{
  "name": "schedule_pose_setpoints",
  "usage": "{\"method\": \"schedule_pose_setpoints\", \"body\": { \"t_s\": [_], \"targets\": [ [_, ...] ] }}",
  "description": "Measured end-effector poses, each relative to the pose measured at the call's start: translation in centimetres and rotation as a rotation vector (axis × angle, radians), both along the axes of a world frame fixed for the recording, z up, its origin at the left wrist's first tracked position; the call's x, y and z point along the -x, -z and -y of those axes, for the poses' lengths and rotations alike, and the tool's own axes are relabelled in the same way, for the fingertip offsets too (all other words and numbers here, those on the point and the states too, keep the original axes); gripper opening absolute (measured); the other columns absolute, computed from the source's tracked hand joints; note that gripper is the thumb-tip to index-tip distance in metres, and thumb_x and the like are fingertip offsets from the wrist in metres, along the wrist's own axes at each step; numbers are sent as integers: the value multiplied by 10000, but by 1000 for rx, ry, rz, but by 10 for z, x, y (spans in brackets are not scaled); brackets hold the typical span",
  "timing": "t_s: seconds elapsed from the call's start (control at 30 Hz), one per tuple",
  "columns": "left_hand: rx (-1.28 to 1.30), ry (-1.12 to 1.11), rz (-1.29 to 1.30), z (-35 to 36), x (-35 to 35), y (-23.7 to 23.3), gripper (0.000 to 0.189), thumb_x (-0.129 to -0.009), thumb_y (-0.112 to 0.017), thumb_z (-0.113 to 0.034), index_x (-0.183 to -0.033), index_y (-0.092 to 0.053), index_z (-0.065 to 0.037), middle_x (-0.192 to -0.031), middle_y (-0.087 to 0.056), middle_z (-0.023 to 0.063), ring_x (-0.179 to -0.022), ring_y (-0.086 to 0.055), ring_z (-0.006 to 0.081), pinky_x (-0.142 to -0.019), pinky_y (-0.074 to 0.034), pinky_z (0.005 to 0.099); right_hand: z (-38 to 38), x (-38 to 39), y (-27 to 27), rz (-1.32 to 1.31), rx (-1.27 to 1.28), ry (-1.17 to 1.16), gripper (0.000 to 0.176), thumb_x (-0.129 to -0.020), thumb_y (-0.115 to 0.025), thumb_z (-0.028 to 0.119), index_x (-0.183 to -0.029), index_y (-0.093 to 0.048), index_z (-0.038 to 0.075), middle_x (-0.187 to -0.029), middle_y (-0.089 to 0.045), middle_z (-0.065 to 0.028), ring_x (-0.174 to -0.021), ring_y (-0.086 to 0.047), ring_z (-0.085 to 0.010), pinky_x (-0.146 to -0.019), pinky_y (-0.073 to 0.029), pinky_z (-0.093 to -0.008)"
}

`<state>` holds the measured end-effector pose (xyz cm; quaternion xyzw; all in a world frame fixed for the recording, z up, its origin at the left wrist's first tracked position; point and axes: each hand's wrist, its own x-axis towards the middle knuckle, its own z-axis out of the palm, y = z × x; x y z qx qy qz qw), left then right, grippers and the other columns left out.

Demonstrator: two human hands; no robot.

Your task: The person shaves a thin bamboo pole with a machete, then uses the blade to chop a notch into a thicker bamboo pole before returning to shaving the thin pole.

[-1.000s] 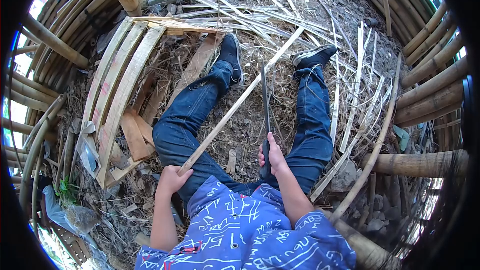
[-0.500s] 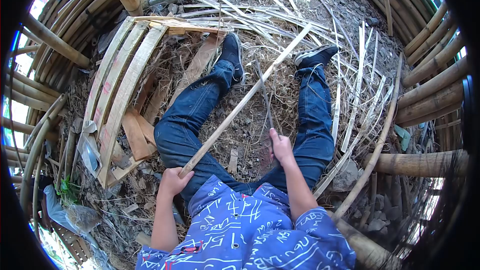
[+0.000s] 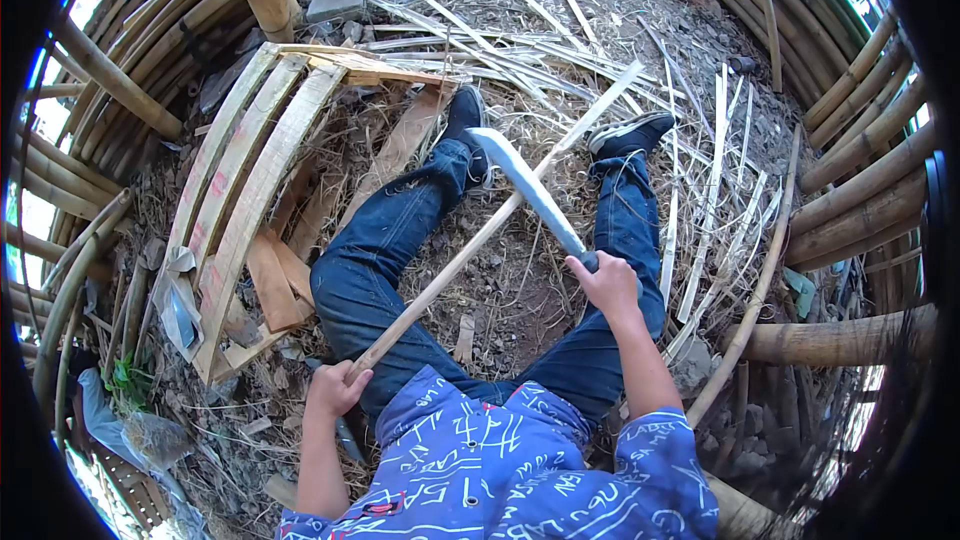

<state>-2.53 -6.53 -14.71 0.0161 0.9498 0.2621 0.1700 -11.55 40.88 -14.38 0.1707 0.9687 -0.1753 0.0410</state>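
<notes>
While the left hand (image 3: 336, 389) wraps a wooden stick's (image 3: 480, 239) near end beside the left thigh (image 3: 355, 308), lower left of centre, probably bracing it, the stick slants toward the upper right. Now the right hand (image 3: 608, 285), right of centre, curls round the handle of a curved blade (image 3: 543, 202), forearm angled up and leftward; the blade crosses the stick mid-frame, contact unclear. Pale strips (image 3: 713, 170) litter the ground beyond.

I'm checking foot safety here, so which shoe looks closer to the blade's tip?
The left shoe: in this view, the tip of the curved blade meets it, though depth is unclear. The right shoe sits apart, across the long stick.
</notes>
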Motion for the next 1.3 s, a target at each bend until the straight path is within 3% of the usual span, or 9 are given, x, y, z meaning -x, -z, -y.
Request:
{"method": "schedule_pose_setpoints", "body": {
  "t_s": [0.17, 0.37, 0.47, 0.57, 0.9, 1.1, 1.17, 1.2, 1.3],
  "targets": [
    [-75, 22, -67, 0, -1, -11, 437, -797, -731, -404, -651, -559, -29, -594, -574, 219, -571, -594, 418, -513, -463, 463, 9, 0, -25, -17, -52, -190, 657, -782, -598, 709, -742, -658, 56, -678, -663, -208, -691, -684, -382, -640, -522, -482],
    [60, 60, 1, 47, -14, -61, 456, -777, -735, -401, -617, -534, -25, -568, -558, 212, -543, -581, 409, -509, -460, 460, -86, 45, -30, -43, -81, 210, 713, -847, -533, 684, -781, -696, -6, -739, -673, -233, -749, -672, -416, -689, -526, -486],
    [64, 59, -23, 45, -9, -65, 465, -780, -731, -403, -616, -527, -18, -565, -550, 213, -539, -570, 416, -509, -455, 463, -99, 38, -23, -150, -80, 142, 674, -853, -552, 656, -765, -693, 2, -712, -665, -225, -719, -667, -406, -662, -510, -482],
    [39, 40, -14, 26, 0, -62, 465, -790, -726, -396, -629, -523, -9, -568, -542, 218, -549, -564, 422, -518, -447, 466, -65, 19, -42, -186, 215, 124, 605, -848, -612, 600, -761, -672, 4, -665, -636, -224, -680, -655, -399, -613, -489, -461],
    [-79, 73, -74, -10, 16, -65, 453, -824, -712, -367, -656, -501, -3, -564, -509, 224, -554, -546, 426, -519, -422, 456, 11, -4, -38, -172, 74, -379, 609, -772, -641, 673, -753, -657, 64, -633, -643, -173, -624, -661, -361, -584, -517, -446],
    [-128, 52, -45, -28, 12, -62, 448, -819, -728, -370, -687, -520, 4, -584, -521, 216, -543, -535, 416, -502, -415, 436, 34, -20, -43, -175, 169, -433, 621, -769, -647, 681, -749, -650, 61, -620, -631, -176, -607, -654, -362, -577, -513, -441],
    [-270, -37, -10, -51, 16, -65, 414, -802, -758, -336, -749, -543, 13, -593, -528, 213, -519, -532, 386, -506, -423, 409, 49, -29, -43, -155, 242, -461, 618, -769, -644, 685, -746, -647, 67, -618, -629, -175, -611, -655, -364, -578, -513, -442],
    [-352, -56, -26, -61, 17, -62, 406, -782, -784, -311, -804, -554, 22, -600, -531, 204, -502, -527, 314, -513, -429, 388, 59, -34, -45, -124, 218, -473, 577, -746, -683, 656, -734, -655, 80, -608, -621, -155, -614, -652, -359, -570, -506, -435],
    [-324, 2, 26, -81, 21, -55, 414, -776, -788, -316, -829, -562, 28, -606, -533, 194, -517, -524, 257, -528, -442, 378, 87, -52, -27, -66, 256, -530, 641, -788, -595, 712, -732, -640, 76, -617, -632, -174, -615, -657, -363, -582, -513, -456]
  ]
}}
